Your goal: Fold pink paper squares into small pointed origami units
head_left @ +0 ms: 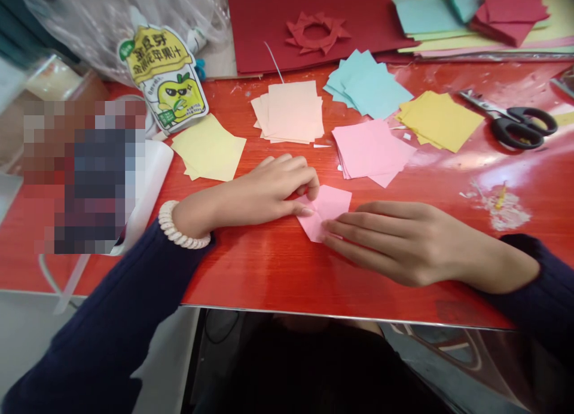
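Note:
A small pink sheet of paper [334,202], partly folded, lies on the red table between my hands. My left hand [280,187] has its thumb and curled forefinger pinched on the paper's left side. From the right, my right hand [399,241] presses its fingertips on the lower right edge of the same paper, fingers stretched and close together. Its thumb is hidden. Just beyond the paper sits a stack of pink squares [370,148]. A stack of peach squares [296,112] lies farther back, and pale yellow squares [213,148] rest beyond my left wrist.
Turquoise squares [370,82], deep yellow squares [442,121] and black-handled scissors [515,118] lie at the back right. A folded red paper ring [317,33] rests on large red sheets [260,20]. At left stand a drink pouch [168,79] and a blurred-out device.

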Tool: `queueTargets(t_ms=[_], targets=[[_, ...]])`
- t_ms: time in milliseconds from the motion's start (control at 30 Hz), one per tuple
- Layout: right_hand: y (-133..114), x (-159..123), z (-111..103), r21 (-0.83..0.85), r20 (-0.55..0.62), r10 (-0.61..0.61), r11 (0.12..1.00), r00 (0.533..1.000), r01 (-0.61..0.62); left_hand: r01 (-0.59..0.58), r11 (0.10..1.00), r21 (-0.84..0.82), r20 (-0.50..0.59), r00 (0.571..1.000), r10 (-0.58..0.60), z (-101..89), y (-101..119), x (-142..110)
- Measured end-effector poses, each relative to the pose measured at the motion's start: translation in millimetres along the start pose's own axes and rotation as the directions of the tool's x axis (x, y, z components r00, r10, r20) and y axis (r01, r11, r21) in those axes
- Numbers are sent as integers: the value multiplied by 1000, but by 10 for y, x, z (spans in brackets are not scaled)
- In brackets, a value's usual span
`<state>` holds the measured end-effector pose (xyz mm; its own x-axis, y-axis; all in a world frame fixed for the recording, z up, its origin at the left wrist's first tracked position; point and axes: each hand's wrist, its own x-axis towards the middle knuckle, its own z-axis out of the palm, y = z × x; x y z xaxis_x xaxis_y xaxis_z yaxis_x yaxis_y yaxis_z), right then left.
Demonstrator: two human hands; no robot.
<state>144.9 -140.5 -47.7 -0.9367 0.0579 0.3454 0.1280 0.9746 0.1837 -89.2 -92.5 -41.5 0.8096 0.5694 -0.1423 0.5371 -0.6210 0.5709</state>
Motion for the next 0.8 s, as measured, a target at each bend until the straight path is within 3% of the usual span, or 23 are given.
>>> queueTargets(t_ms=[100, 200, 300, 367, 500, 600, 800], targets=[[-12, 19, 16, 30, -22, 46, 999, 999, -45, 7, 1000, 9, 2, 1000, -7, -6, 8, -3], [-31, 46, 65, 175, -15, 213, 963, 977, -207, -2, 1000, 17, -5, 1000, 2, 6, 21, -14], [-56, 80, 127, 393, 35, 456, 812, 889, -431, -47, 998, 33, -23, 999, 47, 32, 51, -19], [-70, 101, 153, 509, 83, 562, 686, 823, -520, -67, 997, 34, -23, 997, 67, 42, 82, -16], [-81, 130, 151, 593, 149, 614, 572, 775, -567, -70, 998, -5, 62, 996, 70, 29, 144, -19], [-83, 138, 139, 596, 173, 624, 550, 762, -586, -45, 999, -12, 112, 993, 46, 25, 156, -39], [-86, 142, 147, 546, 209, 666, 528, 716, -650, -25, 999, -36, 91, 995, 29, 58, 133, -64]])
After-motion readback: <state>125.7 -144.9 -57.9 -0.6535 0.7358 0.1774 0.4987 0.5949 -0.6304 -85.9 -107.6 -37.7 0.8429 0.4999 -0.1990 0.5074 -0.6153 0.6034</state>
